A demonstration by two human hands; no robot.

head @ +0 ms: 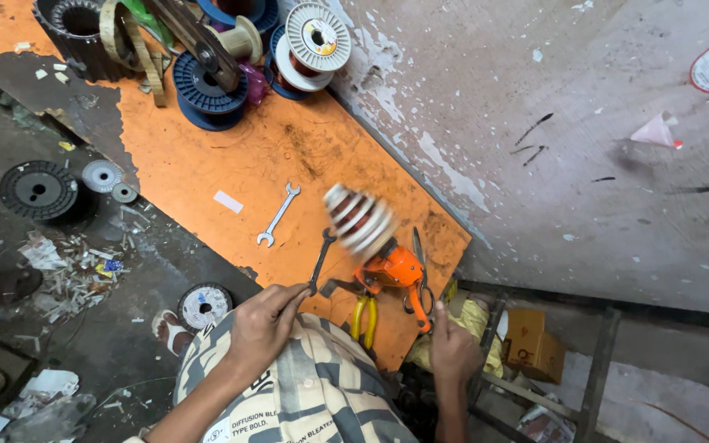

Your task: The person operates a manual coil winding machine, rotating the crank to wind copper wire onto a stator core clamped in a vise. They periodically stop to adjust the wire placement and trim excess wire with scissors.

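Observation:
An orange hand-cranked winder (397,267) sits at the near edge of the orange bench top (231,156). A striped bobbin (359,217) on its shaft is blurred with spin. My right hand (453,349) grips the winder's orange crank handle (418,305) just below the machine. My left hand (263,324) is to the left of the winder, with thumb and forefinger pinched at the lower end of a dark spanner (321,258) that points up towards the bobbin.
A silver spanner (278,215) lies left of the bobbin; scissors (418,246) and yellow-handled pliers (363,316) lie beside the winder. Wire spools (317,37) crowd the bench's far end. Black reels (40,190), scraps and a sandalled foot (170,328) are on the floor to the left.

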